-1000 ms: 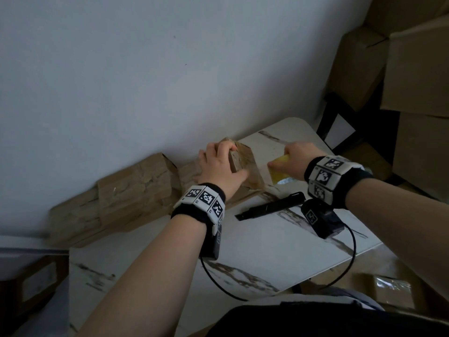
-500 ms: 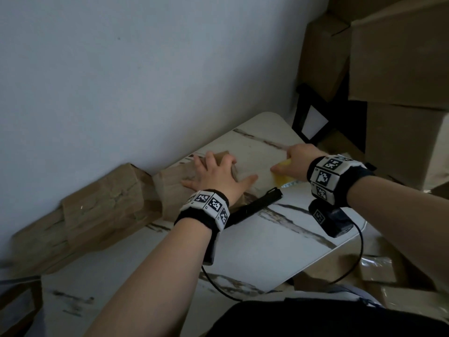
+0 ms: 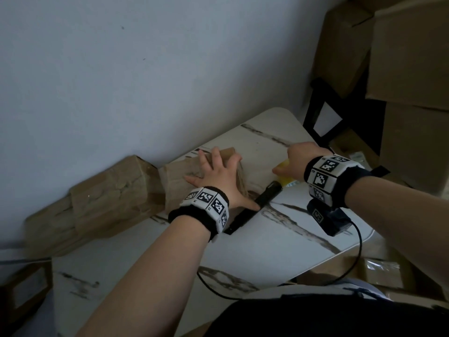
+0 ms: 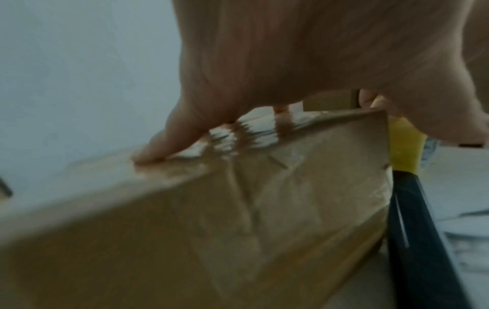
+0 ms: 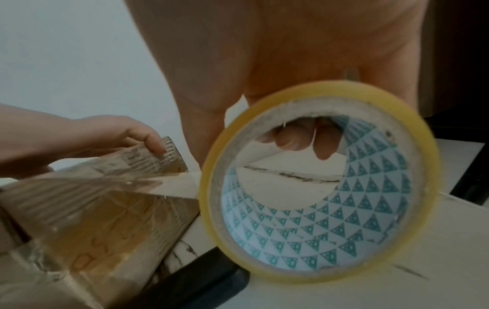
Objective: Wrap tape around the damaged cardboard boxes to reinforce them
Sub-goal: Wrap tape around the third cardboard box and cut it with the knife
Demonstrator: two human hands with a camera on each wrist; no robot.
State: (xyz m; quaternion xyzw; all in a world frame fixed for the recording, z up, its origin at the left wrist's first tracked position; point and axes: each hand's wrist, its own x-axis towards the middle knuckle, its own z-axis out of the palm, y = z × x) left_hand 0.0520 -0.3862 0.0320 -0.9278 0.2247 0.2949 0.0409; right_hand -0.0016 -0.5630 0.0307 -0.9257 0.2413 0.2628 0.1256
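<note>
A crumpled cardboard box [image 3: 181, 183] lies on the marble table [image 3: 279, 242] near the wall. My left hand [image 3: 216, 169] presses flat on its top with the fingers spread; in the left wrist view the fingers [image 4: 164, 146] rest on shiny tape over the box [image 4: 211, 219]. To the right, my right hand [image 3: 292, 161] grips a yellow tape roll [image 3: 285, 172]. In the right wrist view the fingers curl through the tape roll [image 5: 365, 219], and a strip of clear tape [image 5: 169, 187] runs taut from it to the box [image 5: 87, 209].
A black utility knife [image 3: 255, 205] lies on the table just in front of the box, under my left thumb. More taped, crumpled boxes [image 3: 97, 205] line the wall at left. Large cartons [image 3: 410, 52] and a black chair [image 3: 325, 110] stand at right.
The box, tilted up in my left hand a second ago, now lies flat with that hand spread on top. My right hand has pulled the roll rightwards, away from the box.
</note>
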